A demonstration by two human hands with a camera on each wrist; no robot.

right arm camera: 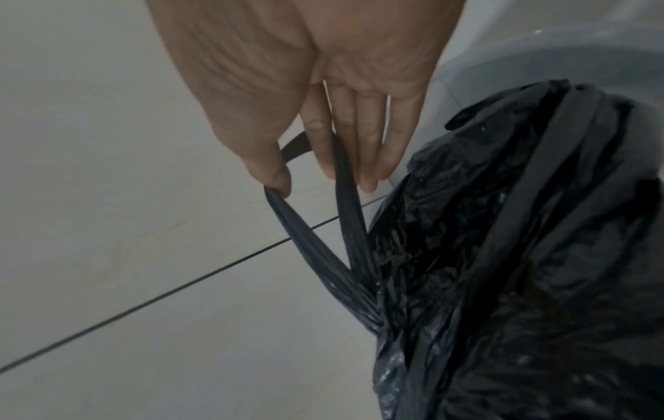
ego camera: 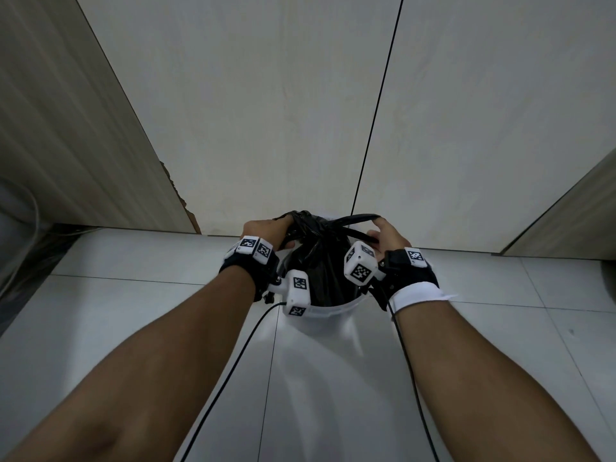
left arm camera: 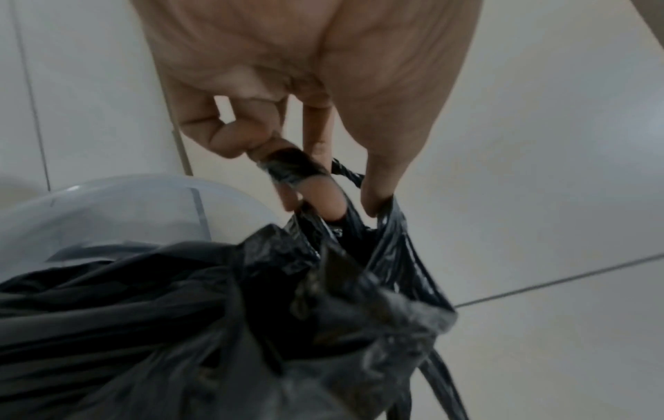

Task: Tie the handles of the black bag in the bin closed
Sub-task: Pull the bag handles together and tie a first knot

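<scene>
From above, our left hand and right hand flank the crinkled black plastic bag inside the white round bin. Left wrist: fingers curl round the left handle loop. Right wrist: thumb and fingers hook the right handle loop, stretched toward the bag's gathered neck between us.

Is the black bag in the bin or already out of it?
In. The bag sits inside the bin, whose white rim shows around it, while the left hand and right hand hold its handles.
</scene>
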